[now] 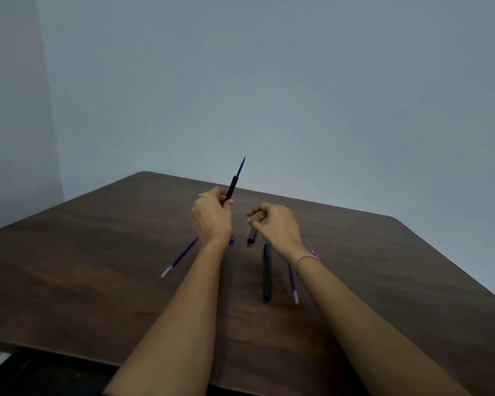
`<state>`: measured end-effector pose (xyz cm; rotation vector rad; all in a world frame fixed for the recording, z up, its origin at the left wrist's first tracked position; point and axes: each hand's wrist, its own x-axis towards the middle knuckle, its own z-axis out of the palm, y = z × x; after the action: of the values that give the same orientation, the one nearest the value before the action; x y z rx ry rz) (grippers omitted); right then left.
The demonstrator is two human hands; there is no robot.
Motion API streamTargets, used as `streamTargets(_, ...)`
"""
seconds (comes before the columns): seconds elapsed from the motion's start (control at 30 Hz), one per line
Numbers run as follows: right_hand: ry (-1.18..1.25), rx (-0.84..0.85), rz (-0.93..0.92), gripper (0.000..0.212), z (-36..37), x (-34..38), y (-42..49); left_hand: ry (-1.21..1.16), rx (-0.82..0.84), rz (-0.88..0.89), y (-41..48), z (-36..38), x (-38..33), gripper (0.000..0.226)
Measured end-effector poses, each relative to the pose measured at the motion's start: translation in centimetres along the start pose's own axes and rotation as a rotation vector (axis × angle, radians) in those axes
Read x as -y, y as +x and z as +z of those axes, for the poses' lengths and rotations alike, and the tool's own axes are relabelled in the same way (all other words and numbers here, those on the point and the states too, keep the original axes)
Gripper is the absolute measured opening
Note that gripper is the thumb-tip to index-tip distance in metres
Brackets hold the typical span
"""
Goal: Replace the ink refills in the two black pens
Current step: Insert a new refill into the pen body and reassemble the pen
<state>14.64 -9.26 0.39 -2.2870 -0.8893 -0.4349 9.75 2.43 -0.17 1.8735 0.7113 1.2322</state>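
1. Pen A [231, 190] is held up above the far middle of the desk [97, 267]. Pen B [267, 275] lies flat on the desk right of centre, running near to far.
2. Both forearms reach in from the near edge. The left hand [212, 218] has its back to the camera and its fingers wrapped round the lower end of Pen A. The right hand [275, 224] hovers just right of it, above the desk and apart from the pen. Its fingers are curled with thumb and fingertips close together; I cannot tell whether they pinch something small.
3. Pen A tilts up and away. The inserted refill [240, 167] stands out of its top, tip far and high.
4. Judgement: the refill is mid-transfer, direction unclear. Keep the left hand's hold steady. Pinch the refill close to the barrel mouth and move it straight along the barrel axis, since the thin tube would bend under side load.
5. The left spare refill [180, 257] and right spare refill [292, 281] lie well apart. Keep them apart so old and new are not mixed.
6. A black end piece [252, 236] lies just beyond Pen B, and will be needed for closing up.
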Motion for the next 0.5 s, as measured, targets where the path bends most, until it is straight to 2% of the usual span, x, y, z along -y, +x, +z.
streamTargets(0.23, -0.179, 0.205, 0.064, 0.023, 2.1, 2.8, 0.9, 0.003, -0.028, 0.013, 0.0, -0.3, 0.0, 0.010)
streamTargets(0.37, -0.238, 0.194, 0.076, 0.028, 2.7, 3.4, 1.2, 0.027, -0.044, 0.000, 0.0, -0.4, 0.1, 0.010)
streamTargets(0.43, -0.163, 0.170, 0.120, 0.024, 2.2, 3.3, 1.3, 0.036, -0.039, -0.007, 0.0, -0.4, 0.0, 0.011)
streamTargets(0.5, -0.036, 0.065, 0.174, 0.020, 1.0, 2.5, 1.4, 0.054, -0.023, -0.012, 0.0, -0.2, -0.1, 0.011)
